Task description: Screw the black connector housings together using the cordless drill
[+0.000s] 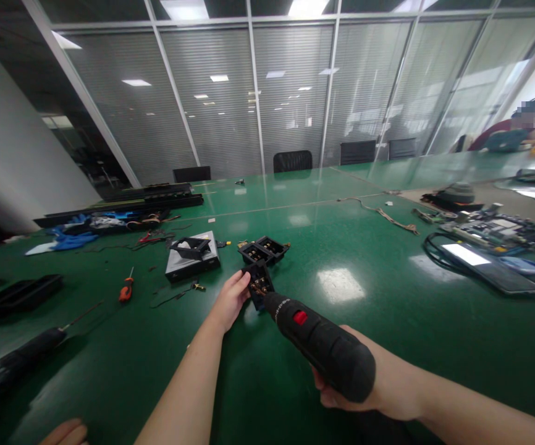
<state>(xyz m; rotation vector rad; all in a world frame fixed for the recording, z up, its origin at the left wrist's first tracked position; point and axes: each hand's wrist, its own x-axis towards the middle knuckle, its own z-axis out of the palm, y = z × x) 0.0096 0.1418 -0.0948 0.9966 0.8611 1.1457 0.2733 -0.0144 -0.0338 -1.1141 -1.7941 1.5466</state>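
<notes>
My right hand [341, 386] is wrapped round the handle of a black cordless drill [325, 349] with a red button on top. The drill's front end points away from me and meets a small black plastic housing [262, 276] with metal parts inside. My left hand [234, 300] grips that housing by its left side, low over the table. Right behind it lies a similar black two-compartment part [267, 248]. The drill hides the bit's tip and most of my right fingers.
The green table [374, 321] bears an orange screwdriver [127, 289], a grey box [175, 262], another power tool [17, 361] and black trays [21, 296] at left. Circuit boards [499, 228] and a phone-like device [494, 269] lie at right. Another person's fingers [66, 432] show bottom left.
</notes>
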